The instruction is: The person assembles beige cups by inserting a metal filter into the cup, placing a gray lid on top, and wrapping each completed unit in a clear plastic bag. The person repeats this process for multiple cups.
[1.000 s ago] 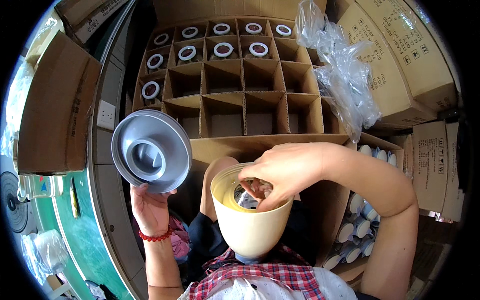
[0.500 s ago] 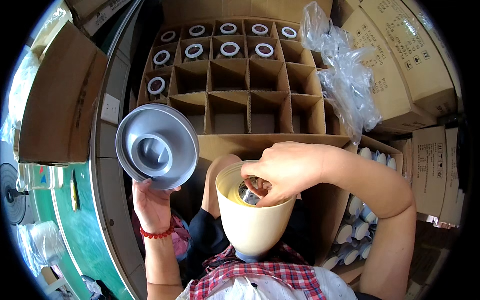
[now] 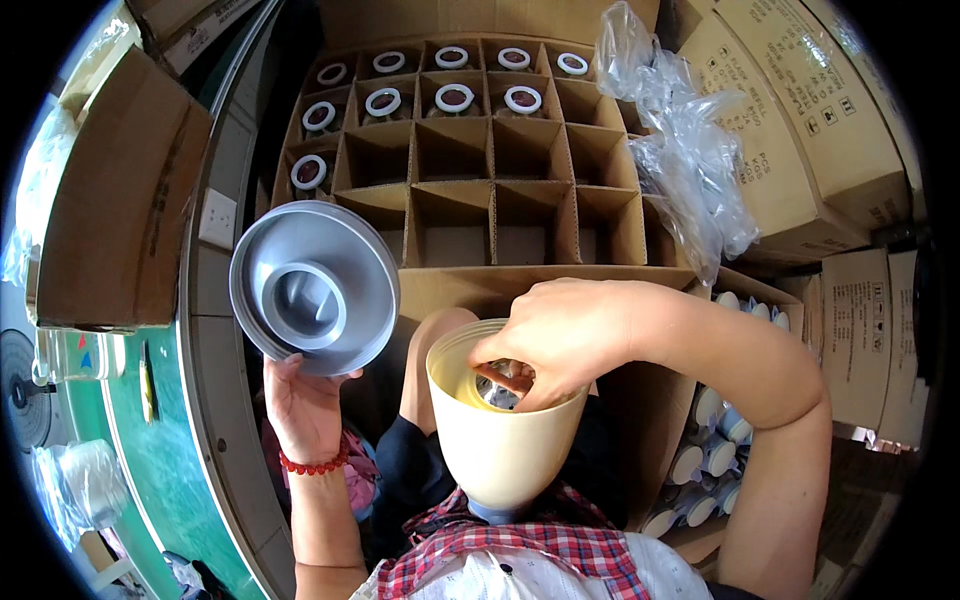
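Plainly, the cream pot (image 3: 500,455) sat just below the right hand (image 3: 565,338), the nearer one, its long axis running down from that grip toward the checked cloth (image 3: 510,545). Those fingers curled inside its mouth; whether they pinched anything, I couldn't tell. Leftward, the left hand (image 3: 303,410) pinched the grey lid (image 3: 312,300); beyond sat a divided carton (image 3: 455,287).

Bright light catches the green tabletop (image 3: 185,450) on the left; beside it I see pale panelling (image 3: 225,360) with a white socket (image 3: 217,219), and brown cartons (image 3: 760,110) stacked opposite.
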The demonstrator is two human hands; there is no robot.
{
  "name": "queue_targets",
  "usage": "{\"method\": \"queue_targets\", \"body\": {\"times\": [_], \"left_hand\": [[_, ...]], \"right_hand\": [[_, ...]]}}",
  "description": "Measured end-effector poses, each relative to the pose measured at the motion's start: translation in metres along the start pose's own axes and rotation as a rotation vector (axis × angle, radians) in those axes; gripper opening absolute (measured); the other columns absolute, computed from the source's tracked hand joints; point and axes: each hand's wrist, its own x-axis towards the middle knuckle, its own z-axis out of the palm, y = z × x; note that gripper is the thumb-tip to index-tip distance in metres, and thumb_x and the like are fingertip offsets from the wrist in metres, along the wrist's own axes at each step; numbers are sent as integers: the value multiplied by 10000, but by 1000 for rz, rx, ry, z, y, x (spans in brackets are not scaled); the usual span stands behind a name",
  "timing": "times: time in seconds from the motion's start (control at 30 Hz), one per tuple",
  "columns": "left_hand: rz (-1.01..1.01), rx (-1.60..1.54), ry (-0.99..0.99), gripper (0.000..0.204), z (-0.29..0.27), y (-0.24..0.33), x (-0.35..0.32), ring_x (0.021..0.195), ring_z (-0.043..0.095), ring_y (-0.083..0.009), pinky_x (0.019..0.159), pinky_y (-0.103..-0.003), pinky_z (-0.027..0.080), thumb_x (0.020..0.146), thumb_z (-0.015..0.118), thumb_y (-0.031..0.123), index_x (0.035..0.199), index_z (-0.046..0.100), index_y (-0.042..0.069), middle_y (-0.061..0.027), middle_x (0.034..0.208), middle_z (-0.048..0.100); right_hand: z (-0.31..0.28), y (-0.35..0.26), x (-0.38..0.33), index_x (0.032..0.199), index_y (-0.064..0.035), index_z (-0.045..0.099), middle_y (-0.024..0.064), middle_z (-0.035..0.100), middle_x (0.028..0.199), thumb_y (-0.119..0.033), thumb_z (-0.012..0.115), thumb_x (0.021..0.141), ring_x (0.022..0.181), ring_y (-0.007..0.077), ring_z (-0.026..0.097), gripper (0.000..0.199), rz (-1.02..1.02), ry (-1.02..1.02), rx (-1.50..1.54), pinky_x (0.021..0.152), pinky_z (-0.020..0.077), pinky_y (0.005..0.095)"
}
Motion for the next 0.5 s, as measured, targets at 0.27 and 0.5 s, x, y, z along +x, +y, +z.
{"method": "queue_targets", "body": {"times": [0.27, 0.5], "left_hand": [[78, 77, -137, 410, 20, -4, 10, 1040, 642, -351, 765, -493, 604, 949, 478, 94, 1350, 417, 28, -191, 1234, 576], [36, 242, -491, 451, 50, -32, 19, 1206, 533, -258, 994, -408, 473, 953, 474, 52, 1390, 365, 22, -153, 1296, 528]], "right_hand": [[-4, -10, -9, 1030, -72, 640, 106, 702, 785, -403, 664, 806, 706, 283, 686, 401, 108, 137, 50, 660, 538, 385], [37, 19, -36, 1384, -68, 428, 114, 524, 1335, -454, 531, 975, 1184, 196, 532, 572, -304, 1009, 1344, 1022, 406, 405]]}}
